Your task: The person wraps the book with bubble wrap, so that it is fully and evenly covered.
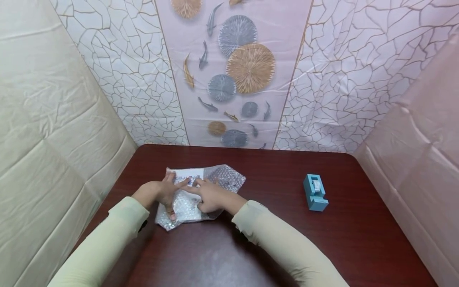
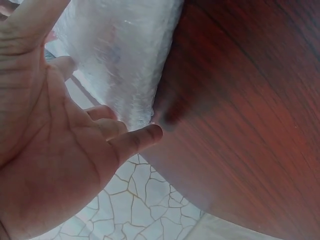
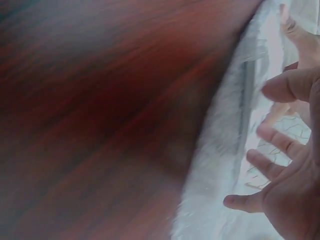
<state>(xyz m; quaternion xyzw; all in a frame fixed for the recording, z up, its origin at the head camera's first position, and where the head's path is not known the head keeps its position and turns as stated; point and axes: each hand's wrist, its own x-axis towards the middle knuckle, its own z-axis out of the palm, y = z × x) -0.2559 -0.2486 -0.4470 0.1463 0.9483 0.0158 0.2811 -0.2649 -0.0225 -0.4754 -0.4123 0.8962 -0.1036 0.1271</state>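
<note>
A sheet of bubble wrap lies on the table with one flap folded over a flat white item with dark print. What kind of item it is cannot be made out through the wrap. My left hand rests on the left part of the wrap, fingers and thumb spread. On the middle of it, my right hand presses with extended fingers, its index finger near the left hand's fingers. In the left wrist view, the wrap passes beneath the spread left fingers. Spread right fingers touch the wrap's top in the right wrist view.
A blue tape dispenser with a roll of tape stands to the right on the dark red-brown table. Patterned sheeting hangs behind the table, and pale cloth walls flank both sides.
</note>
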